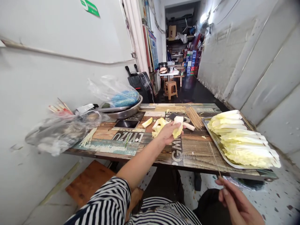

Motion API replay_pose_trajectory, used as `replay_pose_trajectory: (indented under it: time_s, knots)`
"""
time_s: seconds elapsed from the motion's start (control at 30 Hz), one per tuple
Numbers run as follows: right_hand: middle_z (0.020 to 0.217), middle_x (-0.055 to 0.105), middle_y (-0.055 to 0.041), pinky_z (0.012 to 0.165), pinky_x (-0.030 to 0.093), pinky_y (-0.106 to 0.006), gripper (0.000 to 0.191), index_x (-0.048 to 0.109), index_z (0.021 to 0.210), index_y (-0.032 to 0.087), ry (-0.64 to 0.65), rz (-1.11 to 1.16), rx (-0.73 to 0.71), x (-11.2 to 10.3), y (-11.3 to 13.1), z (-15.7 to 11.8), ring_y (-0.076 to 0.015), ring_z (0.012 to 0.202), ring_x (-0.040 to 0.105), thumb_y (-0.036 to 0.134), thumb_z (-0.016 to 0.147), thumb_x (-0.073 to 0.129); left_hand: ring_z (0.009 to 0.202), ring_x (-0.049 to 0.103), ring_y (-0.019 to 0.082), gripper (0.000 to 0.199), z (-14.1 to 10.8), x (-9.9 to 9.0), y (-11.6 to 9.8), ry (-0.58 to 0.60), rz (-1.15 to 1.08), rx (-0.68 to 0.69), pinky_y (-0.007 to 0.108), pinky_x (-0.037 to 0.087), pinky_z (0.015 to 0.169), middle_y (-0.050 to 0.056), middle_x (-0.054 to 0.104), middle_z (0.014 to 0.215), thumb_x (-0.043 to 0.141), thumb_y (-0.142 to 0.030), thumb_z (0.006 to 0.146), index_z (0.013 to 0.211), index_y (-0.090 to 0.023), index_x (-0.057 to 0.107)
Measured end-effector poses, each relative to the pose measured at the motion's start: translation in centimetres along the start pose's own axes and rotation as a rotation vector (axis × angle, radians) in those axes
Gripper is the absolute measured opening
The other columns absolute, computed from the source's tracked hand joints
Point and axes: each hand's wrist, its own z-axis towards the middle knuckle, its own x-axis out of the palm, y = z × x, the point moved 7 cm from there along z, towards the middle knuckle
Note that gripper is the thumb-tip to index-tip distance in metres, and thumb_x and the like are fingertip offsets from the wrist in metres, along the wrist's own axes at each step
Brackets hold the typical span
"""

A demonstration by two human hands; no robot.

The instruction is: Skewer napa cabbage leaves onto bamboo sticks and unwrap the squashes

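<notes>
Since the two hands are well apart, each one has its own thing going on: the left hand (168,132) is stretched out over the surface (198,150) with its fingers wrapped around a pale cabbage piece (178,125), and the right hand (236,198) hangs low off the near edge, pinching a thin stick (215,158) near its lower end. My guess is that grip leaves most of the stick sticking out free, and the left is holding the piece up by its side so the white end stays uncovered. Just past the left hand there's a fanned bunch of sticks (195,117), probably parked there for easy grabbing, plus a few loose cabbage bits (159,124) close by. Container-wise, the metal tray (212,135) sits beyond the right hand, loaded with long yellow-white leaves (246,142) laid side by side, white ends mostly facing right, which I'd say keeps them tidy to pick from. Way over on the far side of the left hand, a metal bowl (136,109) sits under clear plastic with something blue (124,98) inside the wrap, can't tell what. Further left still is a crumpled plastic bag (65,132), contents too murky to name.
</notes>
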Motion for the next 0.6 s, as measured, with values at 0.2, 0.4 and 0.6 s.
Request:
replay_pose_trajectory:
  time_s: [0.2, 0.4, 0.6]
  knots:
    - [0.101, 0.072, -0.0029, 0.081, 0.057, -0.020, 0.040, 0.056, 0.138, 0.026, 0.038, -0.176, -0.402, 2.1, 7.0, 3.6, -0.0126, 0.088, 0.070, 0.020, 0.099, 0.047, 0.069, 0.065, 0.012, 0.036, -4.4, 4.4, 2.7, 0.118, -0.471, -0.185, 0.024, 0.053, 0.060, 0.006, 0.072, 0.094, 0.072, -0.009, 0.067, 0.102, -0.015, 0.063]
    - [0.114, 0.069, -0.0097, 0.089, 0.058, -0.032, 0.036, 0.058, 0.131, 0.020, -0.024, -0.317, -0.546, 4.1, 6.3, 5.0, -0.0194, 0.104, 0.068, 0.014, 0.098, 0.044, 0.076, 0.067, 0.016, 0.043, -6.1, 5.5, 3.7, 0.150, -0.446, -0.162, 0.027, 0.055, 0.065, 0.005, 0.072, 0.090, 0.082, -0.023, 0.063, 0.102, -0.016, 0.064]
    - [0.109, 0.073, -0.0080, 0.084, 0.058, -0.025, 0.032, 0.056, 0.132, 0.018, -0.020, -0.328, -0.613, 5.0, 8.0, 5.0, -0.0164, 0.090, 0.072, 0.015, 0.100, 0.049, 0.061, 0.061, 0.011, 0.057, -6.9, 5.8, 4.5, 0.085, -0.331, -0.115, 0.023, 0.049, 0.058, 0.002, 0.068, 0.074, 0.089, -0.053, 0.059, 0.094, -0.014, 0.066]
